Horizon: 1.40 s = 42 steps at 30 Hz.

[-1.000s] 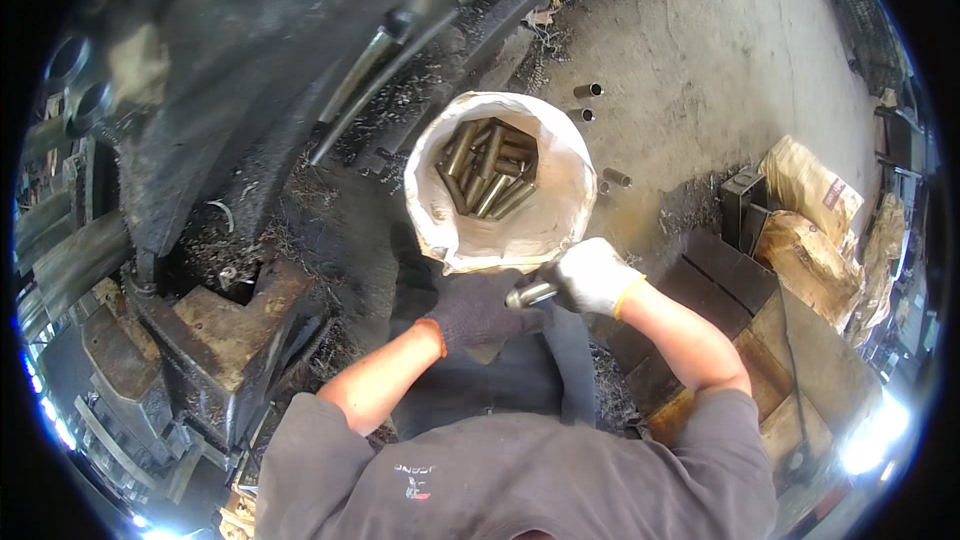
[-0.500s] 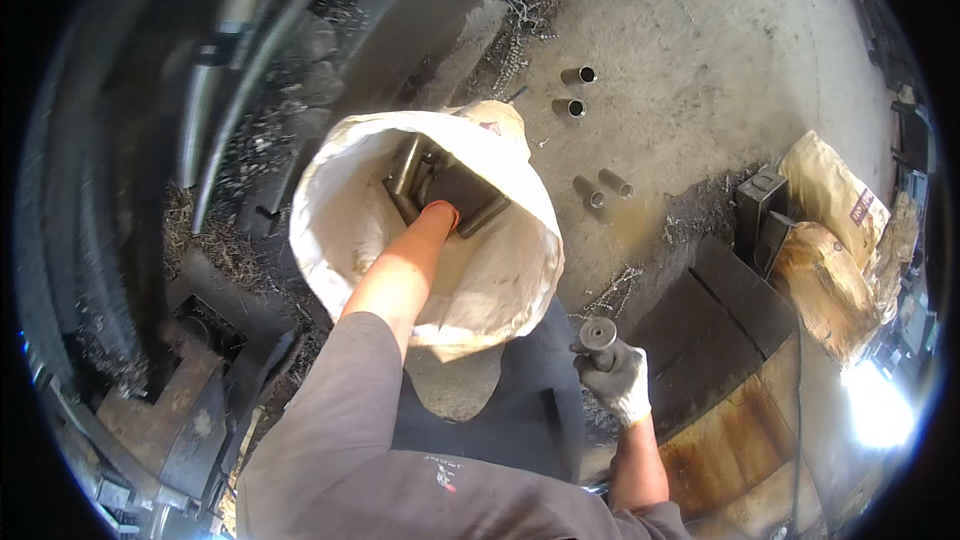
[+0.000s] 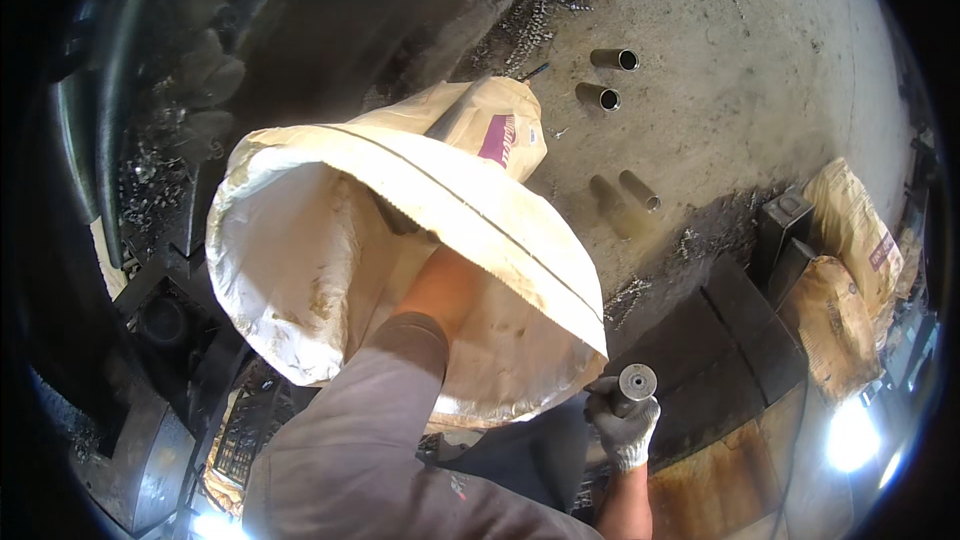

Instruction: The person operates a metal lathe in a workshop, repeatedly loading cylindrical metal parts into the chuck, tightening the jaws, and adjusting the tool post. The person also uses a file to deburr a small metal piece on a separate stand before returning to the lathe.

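A large paper bag (image 3: 540, 325) is shown tilted, its wide mouth turned toward the wearer; the inner wall is pale and stained, and a dark line is seen along the folded upper rim. The interior is entered by the left forearm (image 3: 440, 285); the left hand is hidden inside, so the state of its grip cannot be told. Of the contents, only a small dark patch is glimpsed beneath the rim, too shaded to be identified. A tan paper portion (image 3: 525, 145) with a purple patch is seen just beyond the rim; whether it belongs to the same bag cannot be told. A metal cylinder (image 3: 637, 384) is held outside the mouth, just beside its lower right edge, the right hand (image 3: 622, 430) being closed firmly around it. The cylinder's long axis is directed steeply upward, slightly tilted, with one end face presented to the camera. This face is round, flat and grey, with a small dark hole at its centre; the side wall is darker and partly covered by the gloved fingers. On the floor (image 3: 740, 120), two open-ended metal tubes (image 3: 613, 60) are laid crosswise, their openings facing right; a second pair (image 3: 640, 190) is laid obliquely nearby.
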{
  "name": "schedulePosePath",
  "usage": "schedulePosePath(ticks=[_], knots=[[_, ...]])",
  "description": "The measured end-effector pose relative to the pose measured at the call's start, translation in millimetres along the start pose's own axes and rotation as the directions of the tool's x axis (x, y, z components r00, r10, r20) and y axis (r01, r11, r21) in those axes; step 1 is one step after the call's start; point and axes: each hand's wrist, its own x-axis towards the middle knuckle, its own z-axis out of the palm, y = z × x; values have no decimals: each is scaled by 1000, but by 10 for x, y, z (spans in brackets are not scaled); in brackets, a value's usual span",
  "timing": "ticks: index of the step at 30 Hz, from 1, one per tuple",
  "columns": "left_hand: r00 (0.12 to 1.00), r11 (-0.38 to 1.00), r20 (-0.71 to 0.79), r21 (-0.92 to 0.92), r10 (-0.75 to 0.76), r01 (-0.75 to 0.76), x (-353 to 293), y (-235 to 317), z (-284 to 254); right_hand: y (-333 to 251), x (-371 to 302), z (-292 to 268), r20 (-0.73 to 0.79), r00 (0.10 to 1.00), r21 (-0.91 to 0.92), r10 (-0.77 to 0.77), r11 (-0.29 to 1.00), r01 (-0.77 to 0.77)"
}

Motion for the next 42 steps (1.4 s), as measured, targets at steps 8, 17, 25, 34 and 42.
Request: schedulePosePath(ticks=[8,17,25,34,42], knots=[[993,997,103,40,60,-64,75,-105,-158,-52,55,68,32,992,-95,-122,988,124],[920,910,100,-220,379,-351,-911,-322,-1210,-741,-249,72,2,935,-162,-355,922,351],[927,-559,27,-791,373,248,-2448,-628,-1669,-1310,-725,23,-105,883,-166,-458,883,439],[998,-965,-52,-259,-20,-33,-3194,-333,-1785,-1423,-1232,402,8,797,-361,-604,741,566],[987,-941,-77,-301,-140,-157,-3575,-139,-1719,-1216,-1322,580,63,762,-505,-645,638,582]])
